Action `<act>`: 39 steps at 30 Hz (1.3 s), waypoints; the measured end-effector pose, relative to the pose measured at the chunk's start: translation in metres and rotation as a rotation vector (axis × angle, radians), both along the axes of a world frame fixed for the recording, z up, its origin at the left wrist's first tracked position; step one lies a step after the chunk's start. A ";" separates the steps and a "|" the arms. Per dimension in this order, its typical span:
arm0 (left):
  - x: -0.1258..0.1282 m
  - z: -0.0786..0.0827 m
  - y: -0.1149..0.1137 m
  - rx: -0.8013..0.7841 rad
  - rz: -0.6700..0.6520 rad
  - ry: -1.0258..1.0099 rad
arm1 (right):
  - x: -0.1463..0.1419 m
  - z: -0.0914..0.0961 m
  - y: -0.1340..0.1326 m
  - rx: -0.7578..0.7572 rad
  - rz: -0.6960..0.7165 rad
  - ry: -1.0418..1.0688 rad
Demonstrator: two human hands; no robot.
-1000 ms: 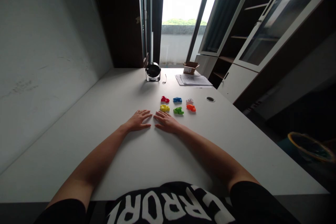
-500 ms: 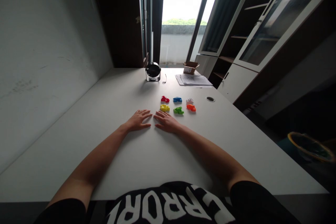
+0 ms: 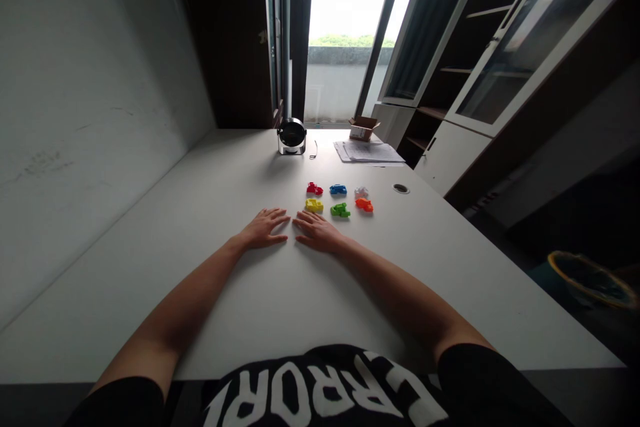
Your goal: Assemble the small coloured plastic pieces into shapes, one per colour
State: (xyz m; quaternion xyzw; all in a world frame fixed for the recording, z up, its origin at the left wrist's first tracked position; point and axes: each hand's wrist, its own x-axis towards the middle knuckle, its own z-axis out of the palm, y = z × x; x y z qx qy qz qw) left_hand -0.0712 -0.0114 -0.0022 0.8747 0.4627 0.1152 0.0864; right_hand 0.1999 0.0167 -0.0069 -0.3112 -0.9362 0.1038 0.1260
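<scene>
Both my hands lie flat and palm down on the white table point(image 3: 165, 267), side by side with their fingertips almost meeting. My left hand point(image 3: 263, 228) holds nothing. My right hand point(image 3: 317, 232) holds nothing either, and its fingertips are closest to a yellow plastic piece point(image 3: 314, 205). That piece shares a front row with a green piece point(image 3: 340, 210) and an orange piece point(image 3: 364, 205). Behind them stand a red piece point(image 3: 315, 189), a blue piece point(image 3: 338, 189) and a white piece point(image 3: 361, 192). None of the pieces touches a hand.
At the table's far end stand a round black desk fan point(image 3: 291, 137), a stack of papers point(image 3: 367, 152) and a small cardboard box point(image 3: 363, 128). A cable grommet point(image 3: 400, 189) sits in the tabletop. Glass-door cabinets point(image 3: 500, 47) rise on the right, and a wall bounds the left.
</scene>
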 end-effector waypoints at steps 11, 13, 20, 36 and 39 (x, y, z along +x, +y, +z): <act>-0.001 0.000 0.000 0.000 -0.004 0.007 | 0.000 -0.001 0.001 0.000 0.004 -0.008; -0.001 0.000 0.000 -0.002 -0.003 0.007 | 0.000 0.000 0.001 0.000 0.003 -0.006; -0.001 -0.001 0.001 -0.006 -0.004 0.011 | 0.000 0.000 0.001 0.008 0.001 -0.005; -0.001 -0.001 0.001 0.011 -0.005 0.016 | 0.001 -0.001 0.000 0.027 0.009 0.000; -0.001 -0.002 0.001 0.014 -0.006 0.016 | 0.001 -0.001 0.000 0.025 0.009 0.002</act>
